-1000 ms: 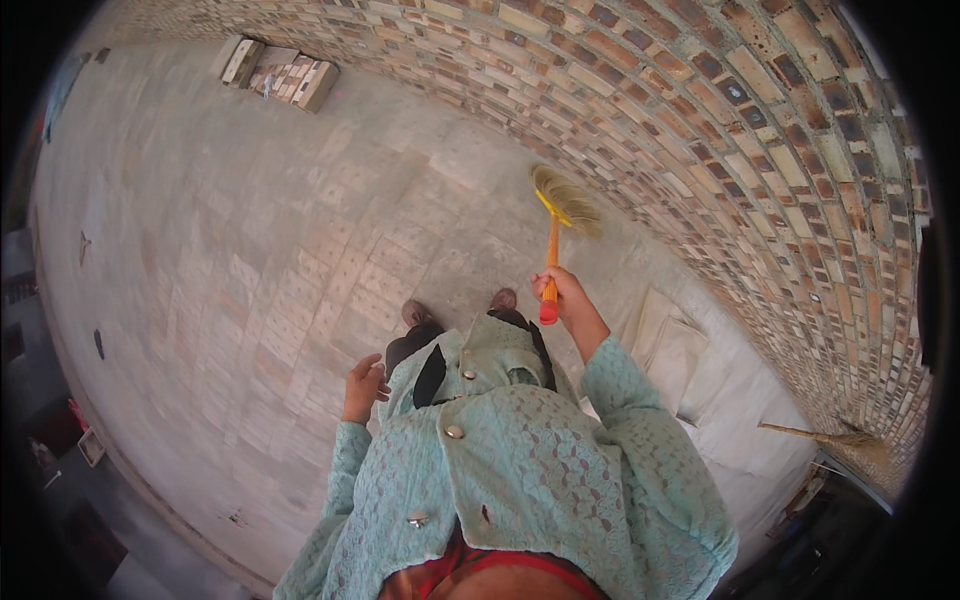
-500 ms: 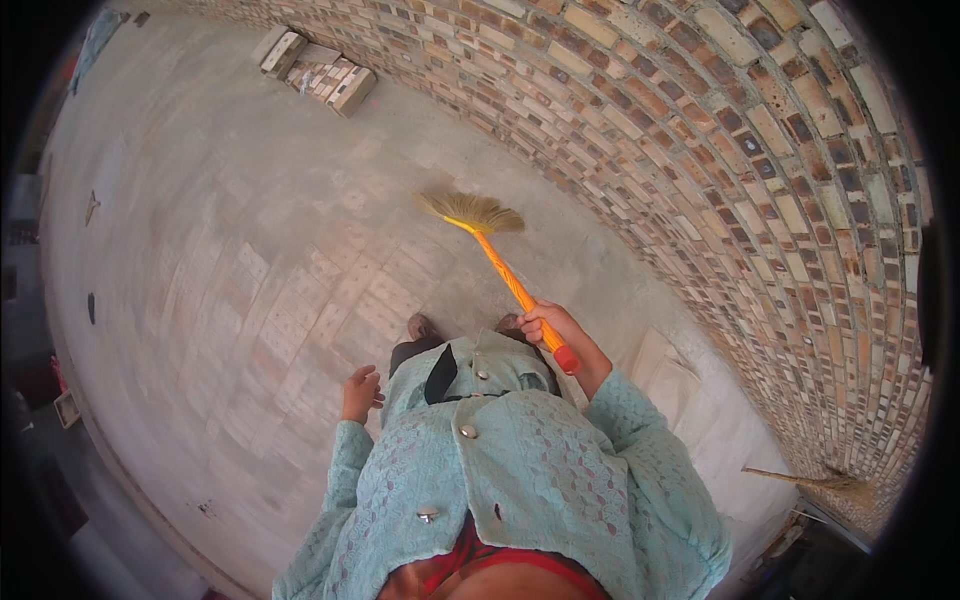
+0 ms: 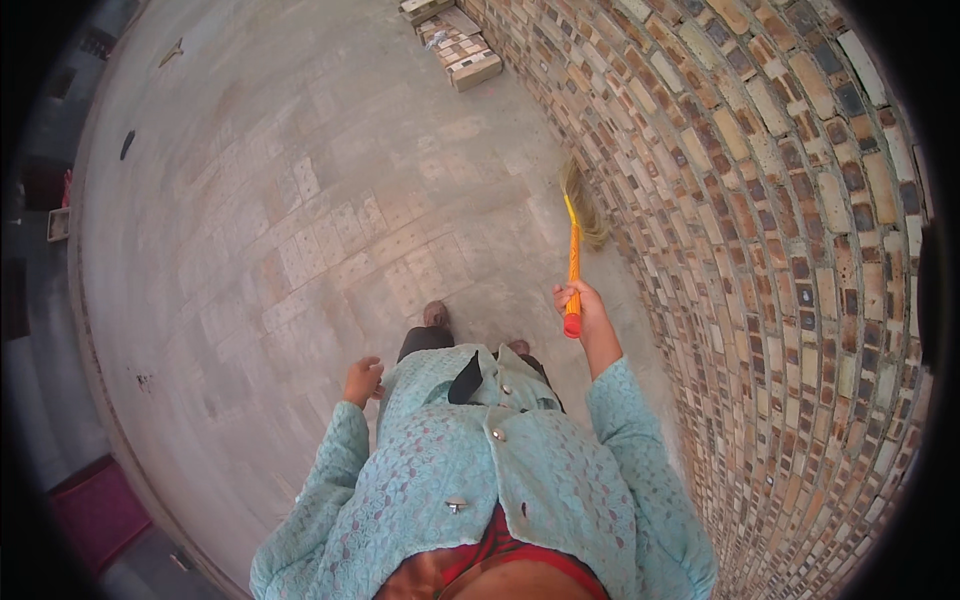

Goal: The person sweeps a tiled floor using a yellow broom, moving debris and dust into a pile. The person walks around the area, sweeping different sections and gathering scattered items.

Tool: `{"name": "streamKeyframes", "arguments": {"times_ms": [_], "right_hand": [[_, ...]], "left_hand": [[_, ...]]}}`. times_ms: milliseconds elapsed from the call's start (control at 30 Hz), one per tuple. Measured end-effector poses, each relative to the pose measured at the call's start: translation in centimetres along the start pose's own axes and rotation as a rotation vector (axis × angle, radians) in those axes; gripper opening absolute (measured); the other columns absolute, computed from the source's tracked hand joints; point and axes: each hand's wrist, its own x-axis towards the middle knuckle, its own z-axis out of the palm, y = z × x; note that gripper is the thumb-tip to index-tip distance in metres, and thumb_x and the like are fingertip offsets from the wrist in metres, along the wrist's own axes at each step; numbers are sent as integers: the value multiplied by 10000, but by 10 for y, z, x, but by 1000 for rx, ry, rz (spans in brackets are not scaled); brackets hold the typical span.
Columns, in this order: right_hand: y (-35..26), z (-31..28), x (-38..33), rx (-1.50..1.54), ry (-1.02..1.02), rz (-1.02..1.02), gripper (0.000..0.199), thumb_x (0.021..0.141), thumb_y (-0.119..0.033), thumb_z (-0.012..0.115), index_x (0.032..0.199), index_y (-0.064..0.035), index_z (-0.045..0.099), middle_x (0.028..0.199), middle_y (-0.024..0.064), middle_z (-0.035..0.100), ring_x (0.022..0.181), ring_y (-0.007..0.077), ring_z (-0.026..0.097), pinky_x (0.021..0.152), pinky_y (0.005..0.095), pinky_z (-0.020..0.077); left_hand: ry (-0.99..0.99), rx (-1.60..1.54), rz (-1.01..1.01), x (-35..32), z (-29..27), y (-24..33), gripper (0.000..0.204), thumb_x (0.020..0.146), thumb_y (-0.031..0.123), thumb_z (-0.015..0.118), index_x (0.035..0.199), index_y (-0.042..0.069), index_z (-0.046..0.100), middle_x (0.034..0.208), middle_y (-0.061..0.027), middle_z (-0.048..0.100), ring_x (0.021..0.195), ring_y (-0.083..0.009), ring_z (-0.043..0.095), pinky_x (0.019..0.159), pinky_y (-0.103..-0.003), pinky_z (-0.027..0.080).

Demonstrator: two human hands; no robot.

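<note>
My right hand (image 3: 585, 303) is closed round the orange handle of a broom (image 3: 574, 262), just above its red end cap. Its tan bristles (image 3: 590, 215) fan out by the foot of the brick wall (image 3: 720, 220) and are slightly blurred; whether they touch the bricks I cannot tell. By my left hip, my left hand (image 3: 363, 382) hangs with loosely bent fingers and nothing in it. Both arms wear light teal lace sleeves.
The brick wall runs along my right side. Against it, farther ahead, stands a low block of stacked bricks (image 3: 465, 55). Worn paving (image 3: 340, 230) stretches ahead and left, with a small dark object (image 3: 127, 145) on it. A maroon panel (image 3: 100, 512) lies beyond the left edge.
My right hand has carried the broom rightward, and its bristles have swung from the open floor to the wall's foot. The view has turned, with the brick block now farther right.
</note>
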Motion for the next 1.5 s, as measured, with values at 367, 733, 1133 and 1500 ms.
{"name": "streamKeyframes", "arguments": {"times_ms": [367, 733, 1133, 1500], "right_hand": [[121, 123, 51, -41, -228, 446, 112, 720, 2, 439, 803, 31, 370, 628, 52, 410, 462, 79, 430, 396, 179, 401], [106, 227, 7, -105, -359, 196, 128, 749, -6, 397, 850, 56, 349, 656, 40, 398, 457, 49, 428, 374, 168, 409], [-63, 187, 99, -33, -167, 120, 110, 748, -10, 422, 828, 60, 398, 627, 32, 427, 446, 61, 434, 421, 168, 415], [-53, 275, 139, -108, -117, 568, 110, 721, -13, 425, 804, 49, 388, 606, 29, 424, 449, 76, 426, 425, 183, 409]], "left_hand": [[23, -168, -160, 31, -16, -50, 324, 741, 138, 490, 1041, 16, 506, 625, -90, 524, 445, -166, 518, 375, -293, 449], [105, -290, -316, 110, -64, -55, 322, 745, 134, 468, 1045, 21, 497, 649, -98, 526, 452, -193, 536, 378, -311, 465], [231, -368, -143, 117, -29, 86, 357, 740, 122, 466, 1078, 8, 480, 655, -93, 526, 474, -181, 548, 378, -305, 471], [318, -399, -315, 76, -1, 98, 329, 744, 133, 478, 1059, 40, 499, 633, -88, 508, 429, -202, 526, 380, -331, 473]]}}
